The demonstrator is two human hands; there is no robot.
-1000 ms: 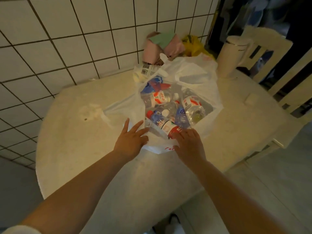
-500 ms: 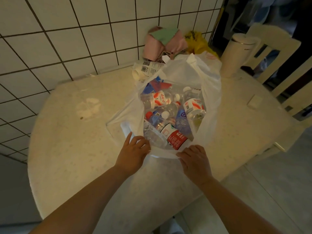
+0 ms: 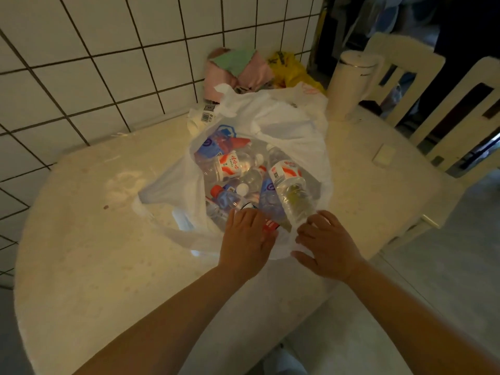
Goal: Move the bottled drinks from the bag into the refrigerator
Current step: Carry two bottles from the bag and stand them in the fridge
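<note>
A white plastic bag point(image 3: 292, 125) lies open on a round, pale surface point(image 3: 94, 253) beside a tiled wall, filled with clear bottled drinks point(image 3: 289, 185) lying on their sides. The left hand point(image 3: 247, 243) rests inside the near rim, fingers curled over a red-labelled bottle point(image 3: 271, 224) — whether it grips is unclear. The right hand point(image 3: 328, 246) pinches the bag's near edge.

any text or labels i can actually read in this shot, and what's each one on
None can be read for certain.
White-and-red bottle labels and: red characters, too blurred.
Red label by the left hand: white lettering, too small.
Blue labels: round logo, no legible words.
Barcode tag behind the bag: digits unreadable.
White canister: small mark, unreadable.
</note>
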